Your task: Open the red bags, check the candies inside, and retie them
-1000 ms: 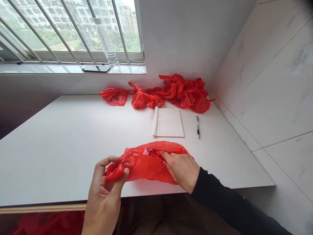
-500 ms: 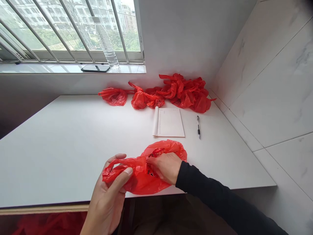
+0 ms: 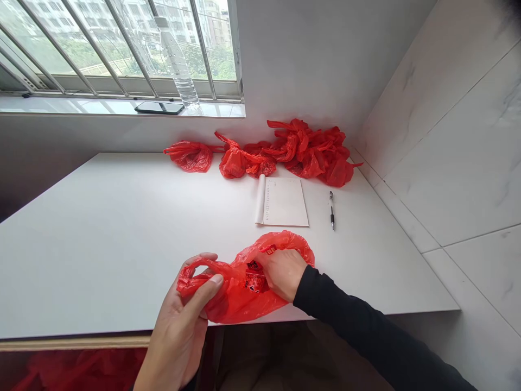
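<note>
Thumb and fingers of the left hand (image 3: 183,312) pinch a gathered side of a red plastic bag (image 3: 240,309), with a handle loop standing up between them. The bag spreads out to the right of that hand, just above or on the near edge of the desk (image 3: 122,233); whether it rests there is hard to tell. Its mouth gapes toward the right hand (image 3: 285,271), which reaches in from the right, knuckles up, fingers curled down into the opening. Those fingertips are hidden, so it cannot be told whether they grip anything. Just left of them lies a red packet (image 3: 255,279) with black print, inside the bag. A black sleeve (image 3: 358,320) covers the right arm to the wrist.

Straight beyond the right hand lies an open notepad (image 3: 287,202), and farther to its right, a pen (image 3: 332,210). Well beyond both hands, knotted red bags (image 3: 317,157) line the wall. Farthest beyond the left hand, a phone (image 3: 160,108) lies beside an upright clear bottle (image 3: 179,68) on the windowsill (image 3: 101,106).
</note>
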A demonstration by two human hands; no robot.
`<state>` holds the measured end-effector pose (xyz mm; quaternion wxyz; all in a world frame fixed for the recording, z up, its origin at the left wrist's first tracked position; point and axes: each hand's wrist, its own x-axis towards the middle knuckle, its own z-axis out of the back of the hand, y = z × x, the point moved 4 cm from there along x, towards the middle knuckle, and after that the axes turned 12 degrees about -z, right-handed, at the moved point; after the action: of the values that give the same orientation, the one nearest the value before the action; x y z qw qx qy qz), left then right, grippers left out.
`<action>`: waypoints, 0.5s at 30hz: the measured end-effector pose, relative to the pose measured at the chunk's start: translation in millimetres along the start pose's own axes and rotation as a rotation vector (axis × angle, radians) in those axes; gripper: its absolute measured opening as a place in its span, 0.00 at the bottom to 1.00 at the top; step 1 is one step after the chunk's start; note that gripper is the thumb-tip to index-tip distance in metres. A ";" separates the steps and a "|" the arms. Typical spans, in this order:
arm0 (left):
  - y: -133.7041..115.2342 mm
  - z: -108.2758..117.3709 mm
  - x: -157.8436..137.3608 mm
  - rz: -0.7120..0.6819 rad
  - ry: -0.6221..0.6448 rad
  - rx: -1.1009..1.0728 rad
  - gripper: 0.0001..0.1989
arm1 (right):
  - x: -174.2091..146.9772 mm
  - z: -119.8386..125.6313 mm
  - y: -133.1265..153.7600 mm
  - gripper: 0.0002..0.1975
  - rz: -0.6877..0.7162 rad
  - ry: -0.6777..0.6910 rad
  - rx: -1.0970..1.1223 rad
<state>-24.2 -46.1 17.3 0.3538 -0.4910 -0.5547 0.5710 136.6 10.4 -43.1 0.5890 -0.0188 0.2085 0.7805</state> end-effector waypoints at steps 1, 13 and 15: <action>-1.3 -0.3 -1.3 0.000 0.002 0.004 0.26 | -0.6 0.4 -2.4 0.15 -0.015 -0.013 -0.004; -11.0 -5.3 -14.6 0.021 -0.007 0.035 0.27 | -46.2 -9.4 3.6 0.27 0.190 0.037 -0.028; -10.8 -4.3 -14.8 0.027 0.002 0.041 0.26 | -54.8 -11.7 2.8 0.26 0.206 0.045 -0.035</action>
<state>-17.6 -57.4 30.9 0.3566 -0.4916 -0.5361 0.5863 148.3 -44.3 -37.8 0.5003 -0.0247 0.2089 0.8399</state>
